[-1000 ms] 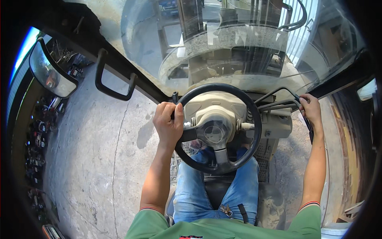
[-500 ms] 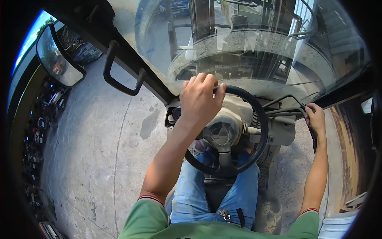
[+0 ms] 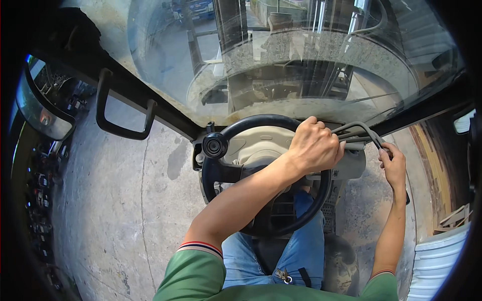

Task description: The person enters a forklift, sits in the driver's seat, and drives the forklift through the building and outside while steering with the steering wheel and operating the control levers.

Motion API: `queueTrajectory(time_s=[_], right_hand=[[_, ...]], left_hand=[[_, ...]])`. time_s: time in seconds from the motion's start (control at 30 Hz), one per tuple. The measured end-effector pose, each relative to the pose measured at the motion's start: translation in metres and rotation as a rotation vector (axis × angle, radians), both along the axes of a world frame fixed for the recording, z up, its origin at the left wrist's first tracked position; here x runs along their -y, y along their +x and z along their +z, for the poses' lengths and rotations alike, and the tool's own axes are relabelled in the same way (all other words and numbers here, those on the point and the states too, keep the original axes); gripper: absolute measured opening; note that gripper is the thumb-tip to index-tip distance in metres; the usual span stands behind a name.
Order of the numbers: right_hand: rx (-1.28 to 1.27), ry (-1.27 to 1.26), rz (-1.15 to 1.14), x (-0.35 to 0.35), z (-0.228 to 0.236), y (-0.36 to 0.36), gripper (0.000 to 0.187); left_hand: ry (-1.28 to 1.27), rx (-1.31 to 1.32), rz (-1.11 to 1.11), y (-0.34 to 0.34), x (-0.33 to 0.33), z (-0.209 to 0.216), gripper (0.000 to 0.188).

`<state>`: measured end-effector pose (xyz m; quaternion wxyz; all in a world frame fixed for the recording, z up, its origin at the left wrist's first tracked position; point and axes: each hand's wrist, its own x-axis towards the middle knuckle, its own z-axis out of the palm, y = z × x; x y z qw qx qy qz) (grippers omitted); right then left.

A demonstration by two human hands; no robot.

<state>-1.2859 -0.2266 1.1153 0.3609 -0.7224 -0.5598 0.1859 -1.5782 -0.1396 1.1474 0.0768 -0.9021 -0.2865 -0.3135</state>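
Observation:
A black steering wheel [image 3: 207, 189] stands before me on a cream column. My left arm reaches across it, and my left hand [image 3: 317, 144] is closed round the upper right of its rim. On the wheel's upper left sits a round black spinner knob [image 3: 215, 146], with no hand on it. To the right, bent dark control levers [image 3: 357, 125] stick out of the column. My right hand [image 3: 394, 165] has thumb and fingers closed on the end of one lever; the grip itself is partly hidden.
A dusty windscreen [image 3: 301, 80] rises ahead, with a dark upright mast [image 3: 231, 40] beyond it. On the left are a black grab handle [image 3: 123, 134], a side mirror [image 3: 42, 118] and parked motorcycles [image 3: 44, 180]. Concrete floor [image 3: 110, 200] lies beside the cab; planks [image 3: 432, 175] are at right.
My left hand has moved right with the rim, and the wheel has turned clockwise. My right hand stays at the levers. The view has shifted, with the windscreen and mirror now further left.

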Motion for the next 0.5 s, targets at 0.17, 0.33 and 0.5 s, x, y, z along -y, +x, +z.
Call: queueTrajectory(time_s=[0.17,0.33,0.5], right_hand=[[-0.043,-0.006,0.002,-0.003,-0.007,-0.009,0.029],[-0.078,-0.015,-0.007,0.014,-0.003,-0.019,0.028],[-0.119,0.001,-0.034,0.024,0.003,-0.021,0.027]], left_hand=[[-0.029,-0.08,-0.192,0.0,0.006,-0.013,0.042],[-0.034,-0.14,-0.339,-0.009,0.023,-0.008,0.042],[-0.037,-0.11,-0.272,-0.014,0.027,-0.001,0.041]])
